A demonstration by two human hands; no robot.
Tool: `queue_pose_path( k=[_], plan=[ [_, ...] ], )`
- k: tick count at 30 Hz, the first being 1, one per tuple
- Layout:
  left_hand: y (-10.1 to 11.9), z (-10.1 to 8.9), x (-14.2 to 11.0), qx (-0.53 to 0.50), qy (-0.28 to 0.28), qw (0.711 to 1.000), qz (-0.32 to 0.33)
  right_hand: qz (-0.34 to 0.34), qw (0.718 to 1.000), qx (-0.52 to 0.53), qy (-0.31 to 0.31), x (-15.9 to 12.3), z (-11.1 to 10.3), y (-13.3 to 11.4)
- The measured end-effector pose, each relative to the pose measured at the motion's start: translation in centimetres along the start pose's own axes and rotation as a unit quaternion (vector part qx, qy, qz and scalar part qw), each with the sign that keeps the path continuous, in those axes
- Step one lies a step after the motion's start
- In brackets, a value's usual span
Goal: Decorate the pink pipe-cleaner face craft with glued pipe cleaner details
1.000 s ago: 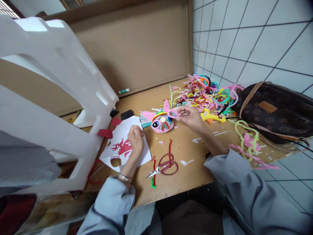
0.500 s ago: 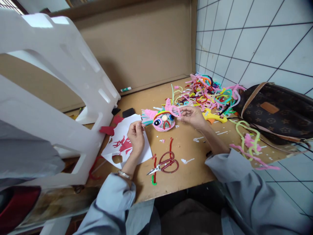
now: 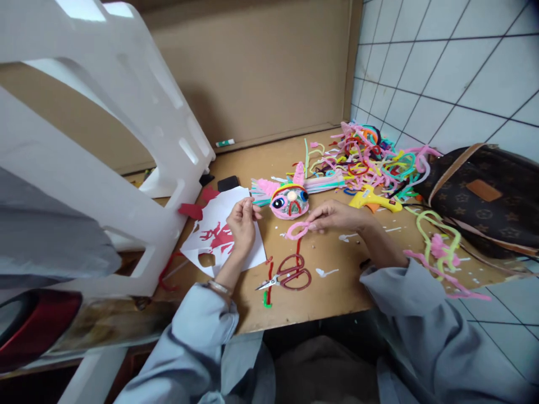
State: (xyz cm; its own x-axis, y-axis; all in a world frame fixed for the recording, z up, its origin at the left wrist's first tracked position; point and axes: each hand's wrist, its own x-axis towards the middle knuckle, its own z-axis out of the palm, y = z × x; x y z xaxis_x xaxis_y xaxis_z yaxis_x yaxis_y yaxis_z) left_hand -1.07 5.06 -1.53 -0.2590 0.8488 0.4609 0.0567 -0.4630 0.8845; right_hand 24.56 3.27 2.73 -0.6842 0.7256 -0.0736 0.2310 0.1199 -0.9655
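My right hand (image 3: 337, 216) pinches a pink pipe-cleaner loop (image 3: 297, 229) just above the wooden table, in front of a pink pipe-cleaner fish (image 3: 288, 201) with a big eye. My left hand (image 3: 243, 221) is closed in a pinch on something small I cannot make out. It rests on a white paper sheet (image 3: 223, 235) with red cut-out shapes, left of the fish. Red-handled scissors (image 3: 288, 276) lie near the table's front edge, between both arms.
A heap of coloured pipe cleaners (image 3: 370, 154) fills the back right corner, with a yellow glue gun (image 3: 373, 200) beside it. A brown patterned bag (image 3: 488, 193) sits at the right. A white plastic chair (image 3: 96, 140) stands tipped at the left. Tiled wall on the right.
My right hand moved from beside the fish's top down toward me, bringing the pink loop in front of the fish. My left hand opened from a fist into a pinch.
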Motion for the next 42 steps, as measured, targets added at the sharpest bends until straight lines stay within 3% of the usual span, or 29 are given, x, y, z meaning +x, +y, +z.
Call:
queue_pose_path(
  k=[9, 14, 19, 26, 34, 42],
  plan=[
    [1.1, 0.0, -0.1, -0.004, -0.053, 0.998, -0.029, 0.015, 0.999, -0.028, -0.015, 0.6, 1.1, 0.0],
    [1.2, 0.0, -0.1, 0.068, -0.048, 0.996, -0.032, 0.034, 0.997, -0.066, -0.024, 1.2, 2.2, -0.4],
    [2.1, 0.0, -0.2, 0.136, -0.036, 0.990, 0.006, 0.045, 0.997, -0.039, 0.045, 1.6, 3.1, -0.3],
    [1.8, 0.0, 0.0, 0.049, -0.027, 0.998, 0.024, 0.090, 0.989, 0.035, 0.111, 1.7, 3.9, -0.1],
    [1.3, 0.3, -0.1, 0.019, -0.041, 0.999, -0.014, 0.069, 0.988, 0.028, 0.133, 1.7, 4.1, 0.0],
    [1.4, 0.0, -0.3, 0.115, -0.021, 0.993, -0.013, 0.068, 0.989, 0.024, 0.132, 2.4, 5.1, 1.7]
  ],
)
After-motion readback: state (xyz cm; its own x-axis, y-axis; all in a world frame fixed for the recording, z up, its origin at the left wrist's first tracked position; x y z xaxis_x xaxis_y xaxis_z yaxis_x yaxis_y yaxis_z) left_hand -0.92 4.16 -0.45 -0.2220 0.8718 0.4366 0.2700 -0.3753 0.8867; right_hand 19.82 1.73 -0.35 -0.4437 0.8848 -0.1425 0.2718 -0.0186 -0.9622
